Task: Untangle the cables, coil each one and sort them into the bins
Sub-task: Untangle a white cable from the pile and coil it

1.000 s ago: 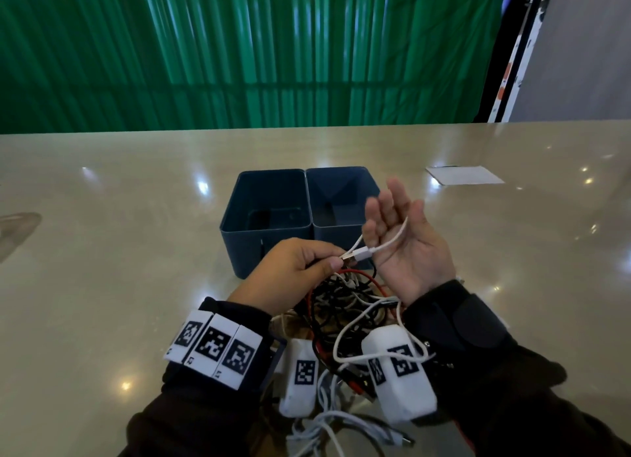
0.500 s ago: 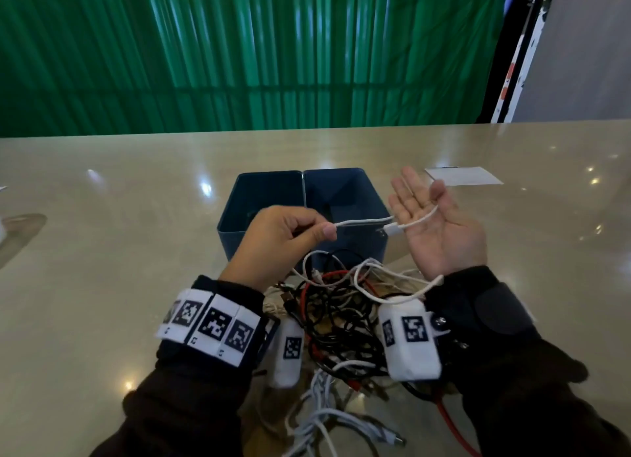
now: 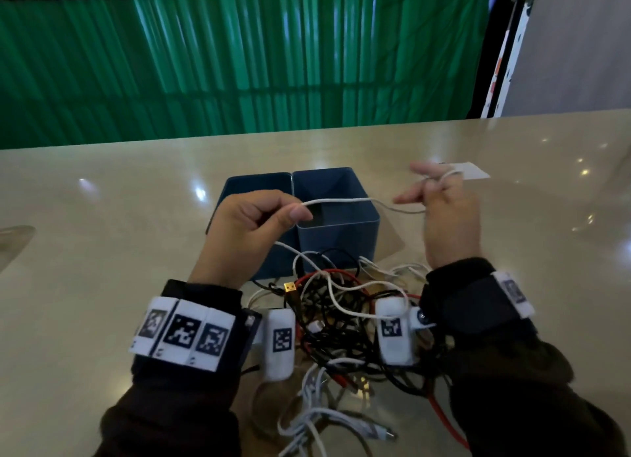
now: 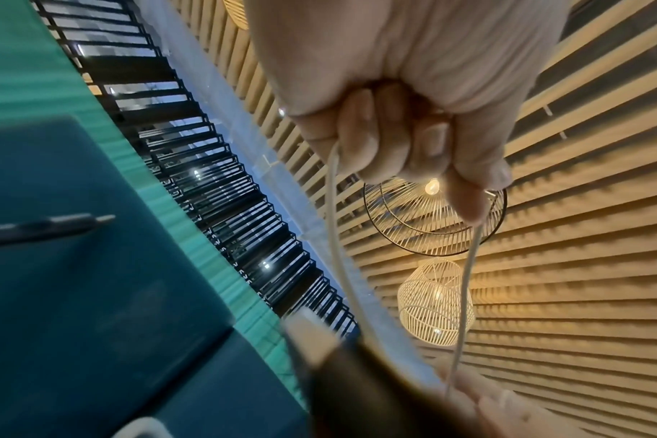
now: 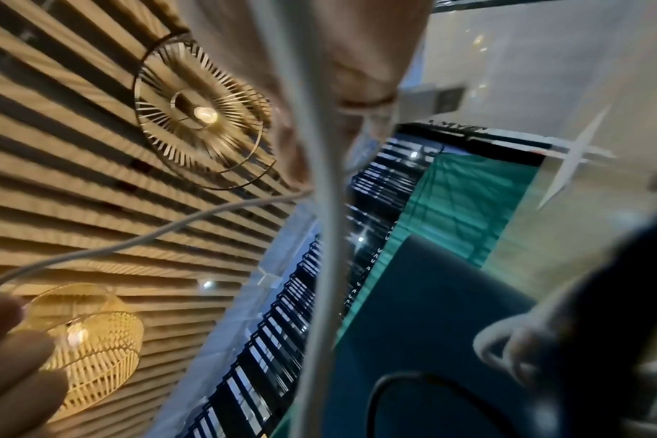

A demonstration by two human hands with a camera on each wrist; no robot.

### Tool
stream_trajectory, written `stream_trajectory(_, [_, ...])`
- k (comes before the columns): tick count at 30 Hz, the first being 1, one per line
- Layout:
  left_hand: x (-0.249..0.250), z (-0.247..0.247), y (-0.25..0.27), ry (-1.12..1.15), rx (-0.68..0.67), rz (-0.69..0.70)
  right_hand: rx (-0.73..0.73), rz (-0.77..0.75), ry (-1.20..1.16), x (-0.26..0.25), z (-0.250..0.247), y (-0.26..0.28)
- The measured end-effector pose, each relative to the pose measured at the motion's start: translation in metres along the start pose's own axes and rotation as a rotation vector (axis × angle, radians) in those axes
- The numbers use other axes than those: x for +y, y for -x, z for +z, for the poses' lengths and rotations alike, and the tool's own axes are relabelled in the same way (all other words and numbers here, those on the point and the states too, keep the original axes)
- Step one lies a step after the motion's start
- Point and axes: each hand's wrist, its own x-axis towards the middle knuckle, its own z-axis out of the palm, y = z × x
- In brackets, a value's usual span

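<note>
Left hand (image 3: 252, 231): fingers curled, thumb and forefinger pinching a white cable (image 3: 341, 201) at the thumb tip. The left wrist view confirms this: the cable enters the fist beside the curled fingers (image 4: 360, 130) and leaves again under the thumb, so that two strands hang from the hand.

Right hand (image 3: 447, 214): raised, back toward the head camera and blurred. The white cable runs from the left thumb across to this hand and loops over its extended fingers (image 3: 423, 169), which stand loosely apart. Whether any finger clamps the cable cannot be told.

The held span of cable hangs in the air above the right bin (image 3: 338, 238), clear of its rim. The left bin (image 3: 246, 183) stands touching it, side by side, on the table (image 3: 102, 251).

The cable's slack drops from the left hand into the tangle of cables (image 3: 341, 320), a mass of black, white and red leads lying on the table between the two wrists, just in front of the bins. A gold USB plug (image 3: 290, 287) shows at its near-left edge.

A white paper (image 3: 474, 172) lies on the table behind the right hand.
</note>
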Motion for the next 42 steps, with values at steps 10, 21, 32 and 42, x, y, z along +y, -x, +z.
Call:
stream_trajectory(10, [0.002, 0.004, 0.004, 0.352, 0.126, 0.103, -0.553, 0.324, 0.455, -0.001, 0.014, 0.012])
stream_trajectory(21, [-0.025, -0.006, 0.004, 0.144, 0.441, -0.229, -1.215, 0.426, -0.251, -0.02, 0.004, 0.021])
stream_trajectory(32, [-0.038, 0.017, 0.006, -0.307, -0.158, -0.344, -0.823, 0.452, -1.267, -0.007, 0.012, 0.018])
stream_trajectory(42, [-0.027, 0.023, 0.003, -0.311, -0.019, 0.067, -0.877, 0.525, -0.845, 0.007, 0.021, 0.026])
